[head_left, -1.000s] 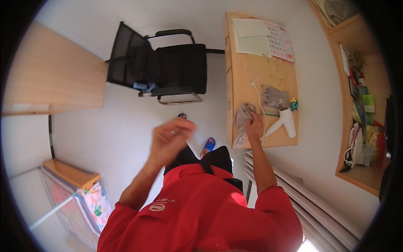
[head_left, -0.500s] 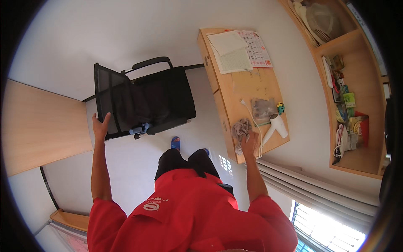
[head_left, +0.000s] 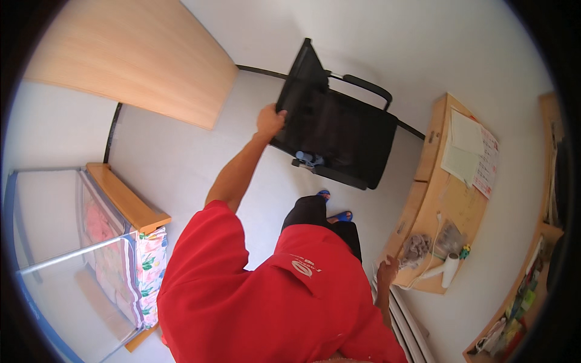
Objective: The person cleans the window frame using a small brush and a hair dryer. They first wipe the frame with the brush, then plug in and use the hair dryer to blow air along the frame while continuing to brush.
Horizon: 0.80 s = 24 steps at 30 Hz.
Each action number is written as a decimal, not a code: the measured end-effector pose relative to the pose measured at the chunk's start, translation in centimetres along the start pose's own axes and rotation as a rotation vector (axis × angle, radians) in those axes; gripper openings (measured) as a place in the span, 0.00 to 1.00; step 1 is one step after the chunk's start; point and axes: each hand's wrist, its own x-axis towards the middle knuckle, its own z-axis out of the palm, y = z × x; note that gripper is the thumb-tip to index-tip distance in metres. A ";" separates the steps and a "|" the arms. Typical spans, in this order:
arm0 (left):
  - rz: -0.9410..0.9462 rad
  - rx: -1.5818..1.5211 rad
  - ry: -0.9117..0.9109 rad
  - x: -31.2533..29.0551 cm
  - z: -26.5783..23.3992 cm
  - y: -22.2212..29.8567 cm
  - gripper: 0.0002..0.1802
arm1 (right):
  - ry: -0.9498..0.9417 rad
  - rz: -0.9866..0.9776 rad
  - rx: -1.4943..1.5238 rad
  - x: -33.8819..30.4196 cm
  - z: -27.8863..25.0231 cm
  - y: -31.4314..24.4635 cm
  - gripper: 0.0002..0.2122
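My left hand (head_left: pixel 269 120) is stretched out ahead of me with its fingers closed on the top edge of the black office chair (head_left: pixel 339 130), whose backrest and seat lie just beyond and to the right of that hand. My right hand (head_left: pixel 387 270) hangs low at my side, touching the near edge of the wooden desk (head_left: pixel 445 199); I cannot tell whether its fingers are apart or together, and a grey cloth (head_left: pixel 415 248) lies just beyond it.
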 end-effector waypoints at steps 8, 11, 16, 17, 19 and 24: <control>-0.179 -0.272 -0.057 1.2 -2.8 -6.7 0.14 | 0.081 0.131 0.070 2.5 -3.6 -0.3 0.15; -0.130 -0.195 -0.016 5.0 -3.3 -11.8 0.14 | 0.097 0.201 0.081 2.1 -3.9 0.4 0.13; -0.201 -0.119 -0.033 7.5 -5.5 -13.1 0.15 | 0.148 0.170 0.000 3.1 -4.4 2.0 0.11; -0.189 -0.090 -0.025 8.6 -6.0 -15.0 0.14 | 0.199 0.146 -0.012 5.3 -4.7 2.5 0.10; -0.217 -0.077 -0.025 8.7 -4.6 -15.9 0.14 | 0.326 0.094 -0.078 9.3 -7.0 3.5 0.10; -0.198 0.002 -0.105 9.4 -7.5 -19.5 0.24 | 0.428 0.153 -0.161 22.6 -10.2 3.9 0.12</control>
